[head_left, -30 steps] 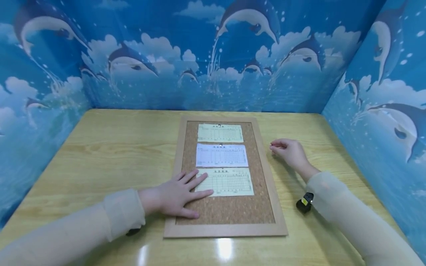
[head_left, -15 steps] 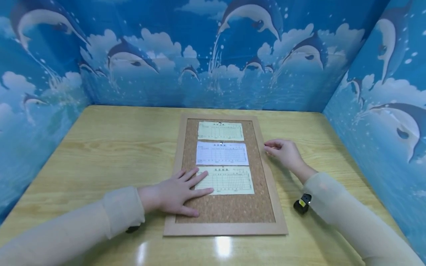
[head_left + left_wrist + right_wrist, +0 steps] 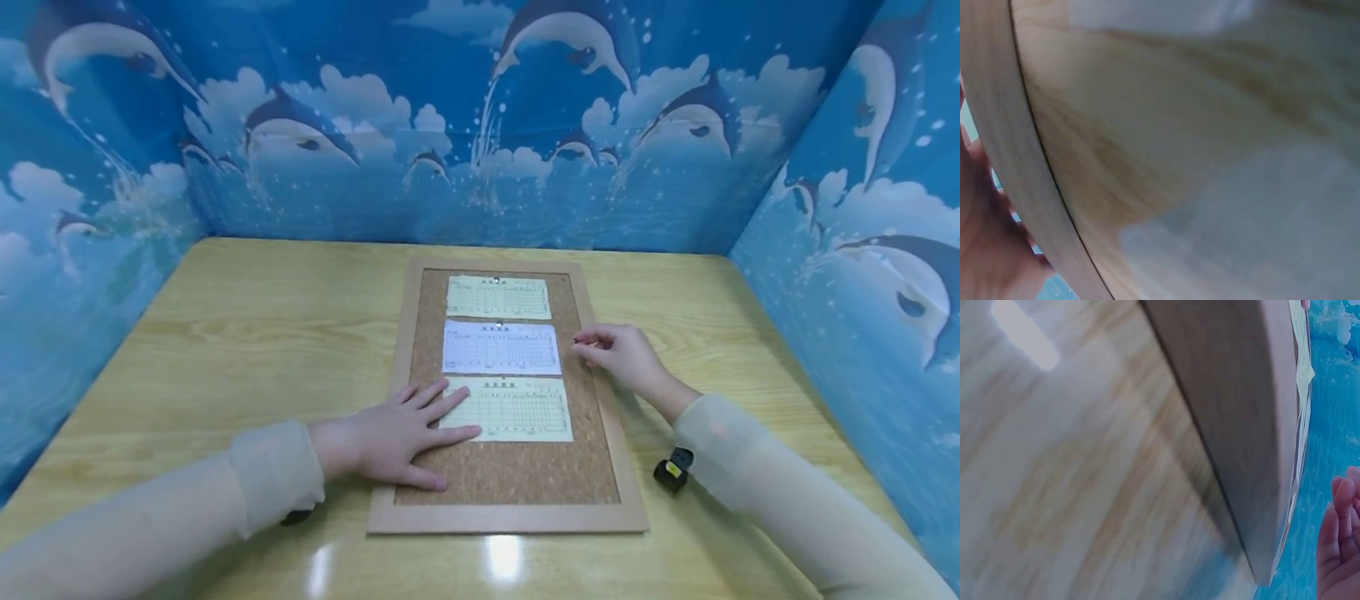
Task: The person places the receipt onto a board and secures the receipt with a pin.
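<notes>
A cork board [image 3: 517, 477] in a wooden frame lies on the table. Three printed slips run down it: a pale green top slip [image 3: 497, 298], a white middle slip [image 3: 501, 350] and a pale green bottom slip [image 3: 525, 412]. Small pins show at the upper edges of the top two. My left hand [image 3: 397, 433] rests spread on the board's left side, its fingertips on the bottom slip. My right hand [image 3: 626, 358], over the right frame edge, pinches a tiny dark push pin [image 3: 576, 340] at its fingertips, mostly hidden. The wrist views catch the frame's side edge and parts of each hand.
The wood-grain table [image 3: 285, 325] extends on both sides of the board. Blue dolphin-print cloth walls [image 3: 375, 200] stand at the back, left and right. A small black device [image 3: 671, 472] hangs under the right sleeve.
My right hand has moved left, from beside the board to over its right edge, still pinching the pin. The left hand and the slips have stayed put.
</notes>
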Demonstrator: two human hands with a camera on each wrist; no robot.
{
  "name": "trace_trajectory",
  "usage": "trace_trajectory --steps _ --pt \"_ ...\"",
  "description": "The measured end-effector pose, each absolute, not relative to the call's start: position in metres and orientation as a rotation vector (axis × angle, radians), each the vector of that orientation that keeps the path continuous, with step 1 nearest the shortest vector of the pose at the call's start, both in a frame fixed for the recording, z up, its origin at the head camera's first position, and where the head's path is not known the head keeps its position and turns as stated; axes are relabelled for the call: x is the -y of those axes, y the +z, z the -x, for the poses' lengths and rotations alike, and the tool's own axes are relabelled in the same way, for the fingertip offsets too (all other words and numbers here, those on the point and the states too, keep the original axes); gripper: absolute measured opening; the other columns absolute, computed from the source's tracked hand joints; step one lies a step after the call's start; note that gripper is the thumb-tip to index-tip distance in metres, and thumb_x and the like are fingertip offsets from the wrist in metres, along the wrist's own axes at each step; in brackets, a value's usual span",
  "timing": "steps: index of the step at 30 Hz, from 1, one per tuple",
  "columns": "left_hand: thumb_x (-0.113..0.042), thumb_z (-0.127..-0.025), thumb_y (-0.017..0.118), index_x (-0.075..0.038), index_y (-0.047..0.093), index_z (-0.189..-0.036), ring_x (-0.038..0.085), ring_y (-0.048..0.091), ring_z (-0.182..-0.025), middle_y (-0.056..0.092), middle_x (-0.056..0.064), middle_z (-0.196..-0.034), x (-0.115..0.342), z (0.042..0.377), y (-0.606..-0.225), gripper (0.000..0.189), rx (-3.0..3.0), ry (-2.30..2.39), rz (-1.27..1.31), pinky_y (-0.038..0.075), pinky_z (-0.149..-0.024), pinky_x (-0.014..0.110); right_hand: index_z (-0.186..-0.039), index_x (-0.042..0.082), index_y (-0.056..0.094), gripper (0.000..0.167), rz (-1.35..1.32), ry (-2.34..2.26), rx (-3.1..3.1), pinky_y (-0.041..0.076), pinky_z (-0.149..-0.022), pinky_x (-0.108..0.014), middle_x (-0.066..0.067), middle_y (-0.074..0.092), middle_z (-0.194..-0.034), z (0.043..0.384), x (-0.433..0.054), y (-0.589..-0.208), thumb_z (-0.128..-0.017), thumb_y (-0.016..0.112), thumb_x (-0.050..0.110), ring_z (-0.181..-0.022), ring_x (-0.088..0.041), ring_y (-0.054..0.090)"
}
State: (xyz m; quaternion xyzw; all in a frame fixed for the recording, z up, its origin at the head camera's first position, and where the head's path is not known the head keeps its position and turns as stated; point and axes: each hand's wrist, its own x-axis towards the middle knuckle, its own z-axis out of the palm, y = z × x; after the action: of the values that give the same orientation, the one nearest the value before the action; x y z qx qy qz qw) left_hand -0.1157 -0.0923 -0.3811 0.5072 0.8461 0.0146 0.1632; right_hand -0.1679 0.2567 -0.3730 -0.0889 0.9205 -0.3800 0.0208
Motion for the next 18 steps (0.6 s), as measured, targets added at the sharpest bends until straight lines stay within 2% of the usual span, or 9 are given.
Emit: trace_trajectory --steps 14,18 --pt "-0.069 -0.087 0.035 -0.035 0.017 -0.149 0.037 -0.004 -0.139 -0.005 0.011 -0.156 0.093 0.113 -0.382 0.073 -2.430 0.049 -1.462 0.007 -0.104 0.062 -0.098 0.001 0.071 0.017 0.502 -1.139 -2.812 0.045 -0.053 -0.024 -0.003 0.068 -0.081 0.160 -0.227 -0.371 -0.085 0.069 0.011 -0.064 -0.012 0.055" --pt "-0.069 -0.088 0.035 -0.034 0.017 -0.149 0.037 -0.003 -0.139 -0.004 0.011 -0.156 0.092 0.113 -0.380 0.073 -2.426 0.036 -1.453 0.006 -0.104 0.062 -0.098 0.004 0.072 0.016 0.527 -1.108 -2.800 0.044 -0.052 -0.025 -0.001 0.067 -0.082 0.162 -0.221 -0.372 -0.086 0.069 0.013 -0.062 -0.012 0.053"
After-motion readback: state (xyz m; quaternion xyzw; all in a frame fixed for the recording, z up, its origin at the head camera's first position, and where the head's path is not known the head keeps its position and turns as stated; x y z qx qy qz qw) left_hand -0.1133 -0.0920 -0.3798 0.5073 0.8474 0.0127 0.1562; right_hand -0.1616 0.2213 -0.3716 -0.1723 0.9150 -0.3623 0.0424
